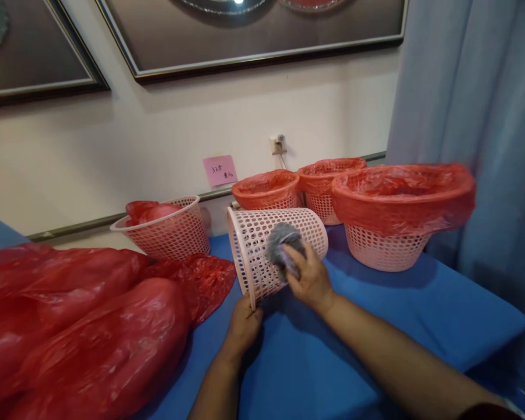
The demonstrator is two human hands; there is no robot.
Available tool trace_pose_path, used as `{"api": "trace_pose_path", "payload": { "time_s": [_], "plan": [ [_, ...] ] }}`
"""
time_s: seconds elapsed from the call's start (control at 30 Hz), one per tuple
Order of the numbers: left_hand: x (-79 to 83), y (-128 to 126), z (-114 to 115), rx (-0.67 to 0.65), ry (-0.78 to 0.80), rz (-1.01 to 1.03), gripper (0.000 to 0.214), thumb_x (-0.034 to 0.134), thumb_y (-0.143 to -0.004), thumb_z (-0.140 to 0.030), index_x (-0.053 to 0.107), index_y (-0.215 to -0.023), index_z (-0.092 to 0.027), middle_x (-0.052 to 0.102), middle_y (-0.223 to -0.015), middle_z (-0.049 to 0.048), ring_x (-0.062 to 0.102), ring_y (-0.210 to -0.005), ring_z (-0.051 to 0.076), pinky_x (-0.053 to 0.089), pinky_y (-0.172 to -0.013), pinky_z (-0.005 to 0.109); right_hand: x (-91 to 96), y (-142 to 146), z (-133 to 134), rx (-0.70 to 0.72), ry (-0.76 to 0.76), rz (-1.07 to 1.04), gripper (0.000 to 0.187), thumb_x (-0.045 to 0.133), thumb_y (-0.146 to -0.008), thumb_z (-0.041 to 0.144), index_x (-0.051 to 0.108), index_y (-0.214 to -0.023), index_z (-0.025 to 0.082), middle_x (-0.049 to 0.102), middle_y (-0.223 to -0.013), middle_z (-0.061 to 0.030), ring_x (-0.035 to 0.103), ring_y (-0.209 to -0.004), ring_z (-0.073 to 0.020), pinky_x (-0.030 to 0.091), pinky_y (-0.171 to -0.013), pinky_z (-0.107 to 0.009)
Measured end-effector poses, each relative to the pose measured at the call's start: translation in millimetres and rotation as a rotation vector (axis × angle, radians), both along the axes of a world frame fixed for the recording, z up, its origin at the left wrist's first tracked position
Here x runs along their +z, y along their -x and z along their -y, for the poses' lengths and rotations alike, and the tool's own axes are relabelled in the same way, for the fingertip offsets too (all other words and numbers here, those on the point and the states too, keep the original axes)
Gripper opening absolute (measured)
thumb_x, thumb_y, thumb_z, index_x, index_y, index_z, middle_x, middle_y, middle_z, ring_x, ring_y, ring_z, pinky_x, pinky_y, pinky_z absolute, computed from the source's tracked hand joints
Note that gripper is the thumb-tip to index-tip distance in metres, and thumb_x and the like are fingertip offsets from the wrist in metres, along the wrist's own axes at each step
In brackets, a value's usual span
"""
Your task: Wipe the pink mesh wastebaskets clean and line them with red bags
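Note:
A light pink perforated plastic basket [254,233] is tipped on its side above the blue-covered table, its rim facing left. My left hand [244,326] is closed on the lower part of that rim. Against the basket's side, my right hand [310,277] presses a bunched grey cloth [282,242], fingers wrapped round it. The cloth and fingers are slightly blurred. Whether the basket rests on the table is hard to see.
Behind stand pink baskets with red bag liners: a small one [266,185], another [330,169] and a large one [389,248]. At left are a basket [175,236] holding red plastic and large red bags [114,338]. A blue cloth [297,361] covers the table.

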State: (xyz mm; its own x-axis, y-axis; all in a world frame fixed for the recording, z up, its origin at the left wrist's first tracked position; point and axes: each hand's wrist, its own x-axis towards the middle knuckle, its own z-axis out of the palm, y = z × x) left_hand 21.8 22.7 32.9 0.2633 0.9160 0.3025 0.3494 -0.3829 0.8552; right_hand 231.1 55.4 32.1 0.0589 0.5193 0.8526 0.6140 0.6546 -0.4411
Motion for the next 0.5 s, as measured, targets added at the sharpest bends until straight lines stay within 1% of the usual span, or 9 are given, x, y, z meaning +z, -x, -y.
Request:
{"api": "trace_pose_path", "payload": {
  "time_s": [0.1, 0.17, 0.23, 0.3, 0.33, 0.4, 0.43, 0.5],
  "plan": [
    [-1.4, 0.6, -2.3, -0.004, -0.002, -0.055, 0.062, 0.050, -0.059, -0.008, 0.081, -0.111, -0.021, 0.079, -0.122, 0.0054, 0.062, -0.134, 0.031, 0.036, -0.125, 0.057, -9.4, -32.3, -27.2, -0.197, 0.181, -0.255, 0.053, 0.059, -0.087, 0.024, 0.062, -0.140, 0.025, 0.060, -0.128, -0.0127, 0.066, -0.118, -0.0308, 0.057, -0.105, -0.053],
    [1.5, -1.2, 0.3, -0.005, 0.006, -0.092, 0.061, 0.051, -0.060, -0.008, 0.081, -0.112, -0.021, 0.078, -0.125, 0.0054, 0.063, -0.134, 0.032, 0.035, -0.126, 0.057, -8.2, -42.9, -32.1, -0.244, 0.216, -0.340, 0.050, 0.058, -0.088, 0.027, 0.064, -0.138, 0.024, 0.062, -0.123, -0.0119, 0.068, -0.113, -0.0299, 0.058, -0.103, -0.052],
    [9.8, -4.8, 5.1, -0.032, 0.053, -0.111, 0.057, 0.057, -0.064, -0.009, 0.080, -0.115, -0.020, 0.078, -0.128, 0.0073, 0.063, -0.133, 0.033, 0.036, -0.125, 0.057, -3.6, -41.2, -25.5, -0.187, 0.151, -0.309, 0.051, 0.059, -0.088, 0.026, 0.064, -0.138, 0.022, 0.061, -0.127, -0.0138, 0.066, -0.118, -0.0312, 0.056, -0.106, -0.054],
    [24.8, -10.2, 9.4, -0.061, 0.120, -0.069, 0.053, 0.068, -0.070, -0.014, 0.077, -0.121, -0.020, 0.077, -0.130, 0.0098, 0.065, -0.132, 0.034, 0.040, -0.123, 0.056, 1.1, -29.8, -10.8, -0.070, 0.059, -0.214, 0.052, 0.061, -0.086, 0.023, 0.064, -0.138, 0.021, 0.058, -0.134, -0.0163, 0.063, -0.124, -0.0325, 0.054, -0.109, -0.054],
    [34.6, -13.6, 10.4, -0.063, 0.150, -0.011, 0.053, 0.074, -0.072, -0.019, 0.075, -0.125, -0.020, 0.076, -0.132, 0.0109, 0.066, -0.131, 0.035, 0.043, -0.121, 0.055, 2.9, -22.5, -2.0, -0.005, 0.027, -0.161, 0.053, 0.062, -0.085, 0.021, 0.063, -0.138, 0.021, 0.057, -0.137, -0.0167, 0.062, -0.125, -0.0326, 0.054, -0.109, -0.053],
    [56.0, -21.1, 9.4, -0.014, 0.186, 0.168, 0.054, 0.079, -0.078, -0.035, 0.071, -0.130, -0.019, 0.074, -0.136, 0.0132, 0.068, -0.128, 0.034, 0.049, -0.116, 0.052, 5.0, -8.3, 14.9, 0.116, 0.002, -0.072, 0.056, 0.063, -0.083, 0.019, 0.062, -0.140, 0.023, 0.057, -0.138, -0.0157, 0.063, -0.124, -0.0316, 0.057, -0.106, -0.051],
    [66.2, -24.8, 7.6, 0.037, 0.186, 0.264, 0.058, 0.078, -0.081, -0.043, 0.070, -0.132, -0.017, 0.073, -0.137, 0.0149, 0.069, -0.127, 0.035, 0.051, -0.113, 0.052, 5.3, -2.8, 21.7, 0.164, 0.000, -0.043, 0.058, 0.064, -0.083, 0.019, 0.061, -0.140, 0.024, 0.057, -0.137, -0.0148, 0.064, -0.123, -0.0307, 0.058, -0.104, -0.049],
    [81.2, -29.9, 3.1, 0.141, 0.186, 0.350, 0.068, 0.079, -0.080, -0.056, 0.070, -0.131, -0.012, 0.074, -0.133, 0.0181, 0.071, -0.122, 0.037, 0.056, -0.107, 0.049, 4.8, 2.8, 29.0, 0.234, -0.001, -0.009, 0.060, 0.064, -0.082, 0.019, 0.060, -0.142, 0.026, 0.058, -0.136, -0.0133, 0.065, -0.122, -0.0293, 0.060, -0.102, -0.047]
  ]
}}
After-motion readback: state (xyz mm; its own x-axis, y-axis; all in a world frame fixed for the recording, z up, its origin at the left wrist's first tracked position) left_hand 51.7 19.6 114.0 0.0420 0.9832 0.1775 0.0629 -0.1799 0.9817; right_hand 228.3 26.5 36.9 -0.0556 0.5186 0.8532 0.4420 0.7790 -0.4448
